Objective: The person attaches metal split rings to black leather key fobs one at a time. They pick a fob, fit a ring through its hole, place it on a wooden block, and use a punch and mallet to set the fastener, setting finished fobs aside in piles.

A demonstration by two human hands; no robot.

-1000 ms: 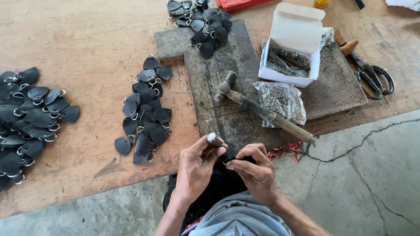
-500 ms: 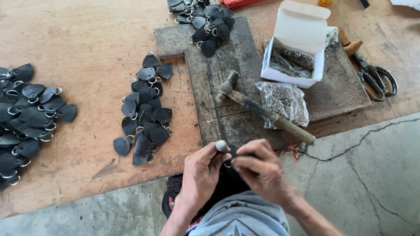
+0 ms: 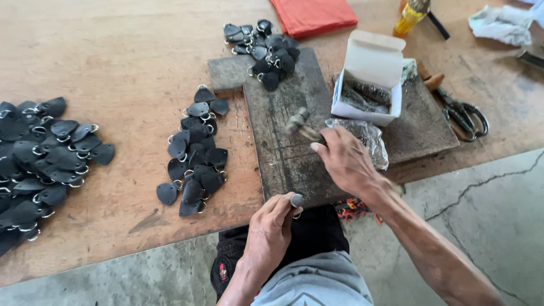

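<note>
Head view: the right hand (image 3: 347, 160) is closed around the handle of a hammer (image 3: 300, 126) over the dark work board (image 3: 283, 153). The left hand (image 3: 271, 229) pinches a small metal punch (image 3: 296, 200) with a ring at the board's near edge. A pile of black leather tags (image 3: 195, 153) lies just left.

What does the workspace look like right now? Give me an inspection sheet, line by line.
Surface: worn wooden board on a cracked concrete floor; dark slab on it.
Job's things: hammer, small metal piece, black leather tags in piles.
Clutter: open white box, plastic bag, scissors, orange cloth, yellow bottle, white rag.
Grippers: right hand on the hammer handle; left hand pinches the metal piece at the slab's edge.
Cables: nothing seen.
Surroundings: nothing seen.
</note>
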